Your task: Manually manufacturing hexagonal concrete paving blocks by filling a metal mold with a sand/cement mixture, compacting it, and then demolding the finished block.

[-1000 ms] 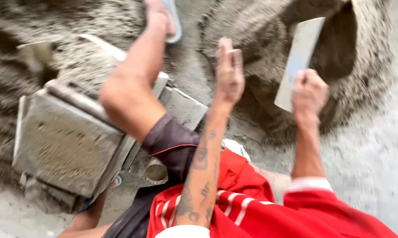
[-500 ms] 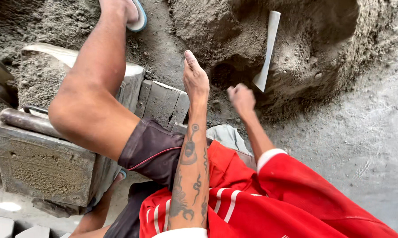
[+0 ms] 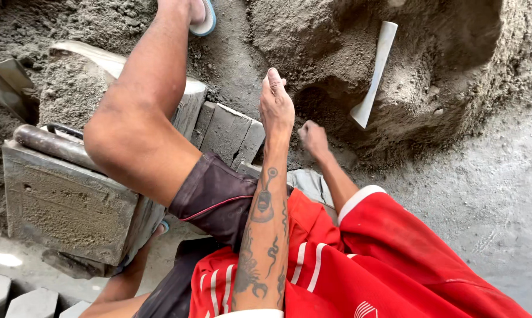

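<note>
Both hands have let go of the pale flat trowel [image 3: 374,73] since a second ago, when the right hand gripped it by its lower end; it now lies by itself on the slope of the grey sand heap [image 3: 454,70], its narrow end pointing down toward a scooped hollow, and the view has swung so that more of the heap's dug-out face shows. The right hand [image 3: 313,139] hangs low beside that hollow, well apart from the trowel, its fingers curled loosely inward on nothing that can be seen. The left hand [image 3: 276,105] is stretched forward with a tattooed forearm, its fingers straight and pressed together, empty, hovering over the near edge of the heap. Just to its left stand grey boards [image 3: 228,131] leaning against a grey block mould [image 3: 66,203], a boxy form with a rusty pipe handle [image 3: 51,144] across its top and sand piled behind it. A bare leg is bent over the mould, its foot in a blue and white sandal [image 3: 204,20] planted on the sand at the top of the view. Red sleeves and a red shirt with white stripes fill the bottom of the view. Grey concrete floor [image 3: 489,194] spreads to the right of the heap.
</note>
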